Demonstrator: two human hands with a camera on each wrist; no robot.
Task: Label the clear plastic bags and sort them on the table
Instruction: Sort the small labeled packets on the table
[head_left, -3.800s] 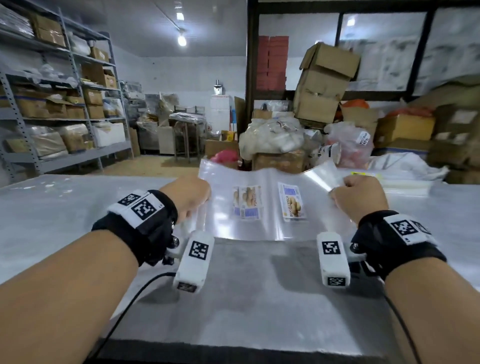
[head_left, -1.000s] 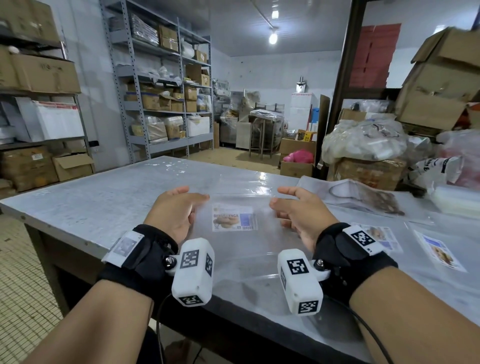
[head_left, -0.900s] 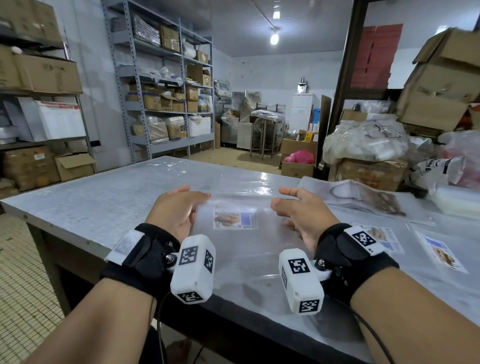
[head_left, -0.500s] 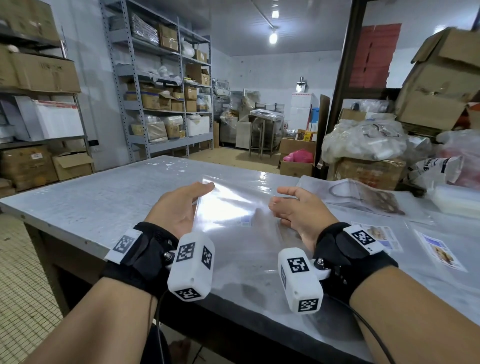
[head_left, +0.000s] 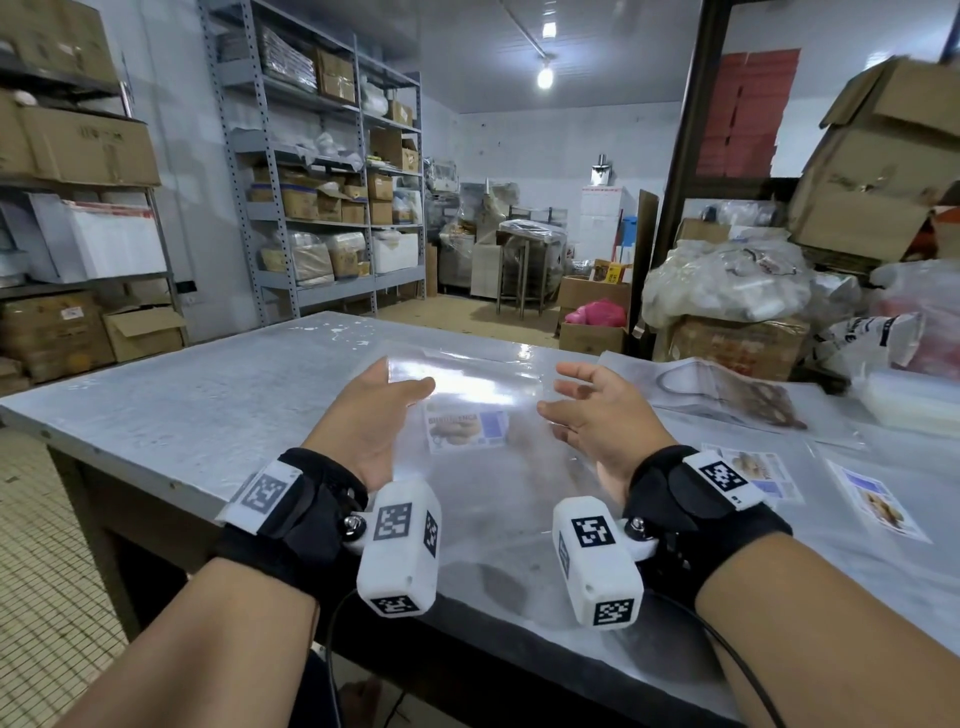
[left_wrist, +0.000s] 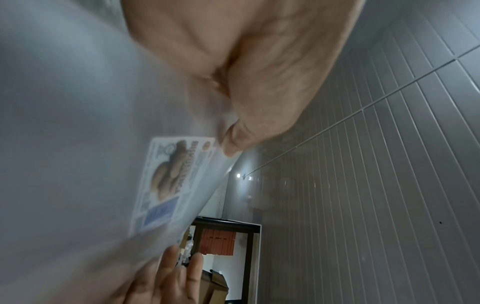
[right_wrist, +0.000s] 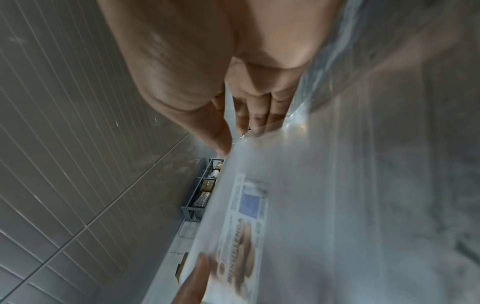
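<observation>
A clear plastic bag (head_left: 483, 483) lies on the grey table (head_left: 218, 405) in front of me, and its biscuit label (head_left: 466, 430) faces up between my hands. My left hand (head_left: 405, 376) stands at the bag's left edge with straight fingers, its thumb (left_wrist: 232, 144) touching the film beside the label (left_wrist: 166, 185). At the right edge my right hand (head_left: 553, 389) is held open, palm facing left, with its straight fingers (right_wrist: 257, 115) at the film's edge. The bag's far end glares.
Two more labelled bags (head_left: 753, 470) (head_left: 878, 501) lie flat to the right. Behind them are a bag with brown contents (head_left: 727, 389) and a stack of clear bags (head_left: 914, 405). The table's near edge (head_left: 156, 499) runs close on my left. Boxes and sacks crowd the back right.
Half a second ago my left hand held the bag's left edge raised and glare hid the label. The bag now lies flatter, the label shows, and both hands have spread open.
</observation>
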